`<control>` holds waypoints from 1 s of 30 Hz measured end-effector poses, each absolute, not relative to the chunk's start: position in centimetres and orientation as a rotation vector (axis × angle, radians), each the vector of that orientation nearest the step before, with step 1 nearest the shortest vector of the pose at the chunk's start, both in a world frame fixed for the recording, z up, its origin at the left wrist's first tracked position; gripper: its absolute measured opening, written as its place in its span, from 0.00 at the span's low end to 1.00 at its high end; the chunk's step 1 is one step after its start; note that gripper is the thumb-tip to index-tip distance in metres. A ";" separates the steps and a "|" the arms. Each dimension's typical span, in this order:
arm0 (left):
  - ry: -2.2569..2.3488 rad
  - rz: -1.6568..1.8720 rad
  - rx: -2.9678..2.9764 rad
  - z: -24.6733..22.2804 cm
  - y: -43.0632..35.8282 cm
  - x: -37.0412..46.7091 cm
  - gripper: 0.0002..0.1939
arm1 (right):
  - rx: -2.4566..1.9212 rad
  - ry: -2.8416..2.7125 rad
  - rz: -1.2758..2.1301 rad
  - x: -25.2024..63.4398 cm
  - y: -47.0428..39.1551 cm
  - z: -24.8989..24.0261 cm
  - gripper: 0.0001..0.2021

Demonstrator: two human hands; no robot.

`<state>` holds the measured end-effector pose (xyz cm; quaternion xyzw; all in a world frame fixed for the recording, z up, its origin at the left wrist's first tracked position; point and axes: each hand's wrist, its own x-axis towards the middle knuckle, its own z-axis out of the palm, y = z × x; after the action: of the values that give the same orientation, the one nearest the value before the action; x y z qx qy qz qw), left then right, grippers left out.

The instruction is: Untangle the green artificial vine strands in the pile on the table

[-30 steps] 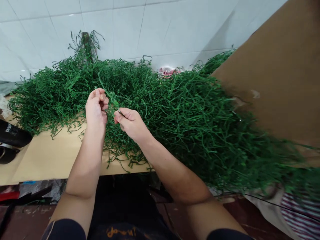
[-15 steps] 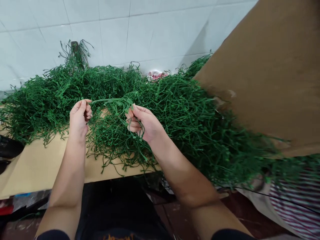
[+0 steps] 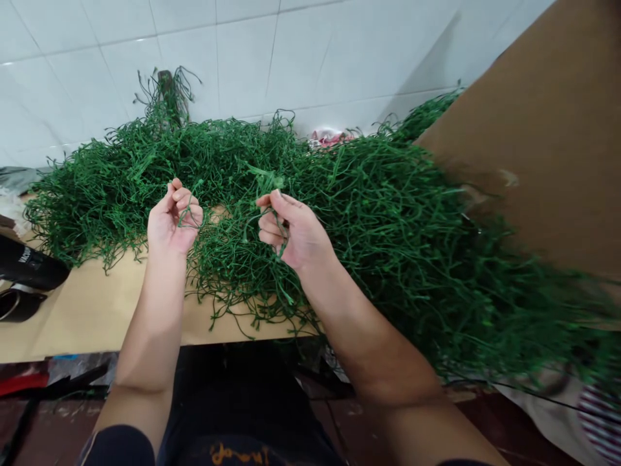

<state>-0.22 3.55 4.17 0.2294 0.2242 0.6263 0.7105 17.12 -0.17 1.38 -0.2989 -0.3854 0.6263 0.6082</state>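
My left hand [image 3: 174,217] is closed, palm turned up, above the left part of a heap of thin green cords [image 3: 388,207]. One green cord [image 3: 187,210] loops across its curled fingers. To its right, my right hand [image 3: 295,230] is closed too, thumb against forefinger, on a small bunch of green cords [image 3: 266,177]. The bunch's lighter green ends stick out above the fingertips, and a darker strand hangs down by the palm. The two hands are apart, with no cord visibly stretched between them.
Cardboard [image 3: 97,310] covers the table. A large brown cardboard sheet [image 3: 538,136] rises at the right. A black bottle [image 3: 32,262] lies at the left edge beside a dark round-mouthed object [image 3: 19,304]. Behind the heap stands a white tiled wall [image 3: 301,65]; some red-and-white material [image 3: 330,137] shows there.
The cord stretched between my hands is no longer held across; my left hand has turned palm up. The view has swung left, so the scene sits further right.
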 end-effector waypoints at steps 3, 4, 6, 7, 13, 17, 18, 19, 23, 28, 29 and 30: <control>0.585 1.410 0.555 4.0 3.6 0.3 0.16 | -0.725 -0.942 1.427 15.9 -0.4 1.2 0.16; 0.601 1.426 0.558 3.9 3.6 0.5 0.15 | -0.745 -0.969 1.412 15.4 -0.5 1.1 0.16; 0.613 1.479 0.578 3.6 3.5 1.2 0.13 | -0.784 -1.039 1.352 14.4 -0.7 1.0 0.17; 0.616 1.514 0.607 3.4 3.4 1.6 0.12 | -0.799 -1.083 1.310 13.9 -0.7 0.9 0.18; 0.641 1.650 0.864 2.5 2.2 3.8 0.10 | -0.878 -1.280 1.067 12.8 -0.5 0.3 0.16; 0.661 1.605 0.926 2.5 1.5 4.2 0.09 | -0.964 -1.282 0.925 13.3 -0.1 0.1 0.13; 0.666 1.583 0.926 2.5 1.4 4.1 0.09 | -0.974 -1.274 0.913 13.5 -0.1 0.1 0.14; 0.667 1.567 0.920 2.7 1.4 3.9 0.09 | -0.968 -1.261 0.926 13.7 0.0 0.1 0.15; 0.663 1.543 0.869 3.4 1.7 3.1 0.10 | -0.842 -1.223 1.235 14.2 -0.4 0.1 0.15; 0.730 1.531 0.849 3.9 3.7 2.9 0.13 | -0.660 -1.313 1.485 13.9 -1.2 0.2 0.20; 0.751 1.565 0.838 3.8 4.5 2.7 0.12 | -0.629 -1.318 1.482 13.9 -1.5 0.2 0.21; 0.783 1.622 0.805 3.7 5.3 2.2 0.12 | -0.603 -1.328 1.477 14.0 -1.9 0.2 0.21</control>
<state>2.21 5.33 3.72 0.3402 0.3309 0.6858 0.5518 13.99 -1.88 0.21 -0.2500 -0.5512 0.6128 0.5080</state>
